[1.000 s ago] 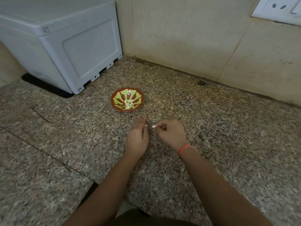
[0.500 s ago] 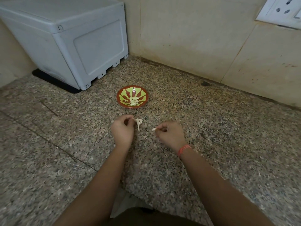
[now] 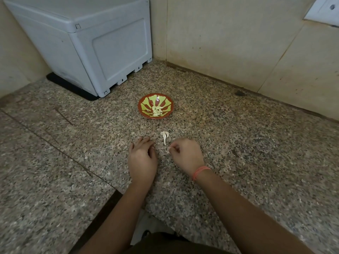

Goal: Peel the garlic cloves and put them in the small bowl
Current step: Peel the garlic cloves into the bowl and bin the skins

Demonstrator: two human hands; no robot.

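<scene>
Left hand (image 3: 142,158) has let go of the garlic piece (image 3: 164,136) it held half a second back; the piece now lies on the granite surface (image 3: 256,153) between the hands and the small bowl (image 3: 167,107), and the left grip is wide, fingers relaxed, holding nothing. Right hand (image 3: 188,154), orange wristband (image 3: 200,172), has a narrow grip, pinching a small pale bit (image 3: 169,148) at the fingertips; clove or skin, can't tell. Peeled cloves (image 3: 157,110) sit in the bowl, near the white box (image 3: 91,43).

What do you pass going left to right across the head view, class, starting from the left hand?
Left hand → garlic piece → right hand, pinching a garlic bit → socket. Bowl and box overlap these, so omitted.
</scene>
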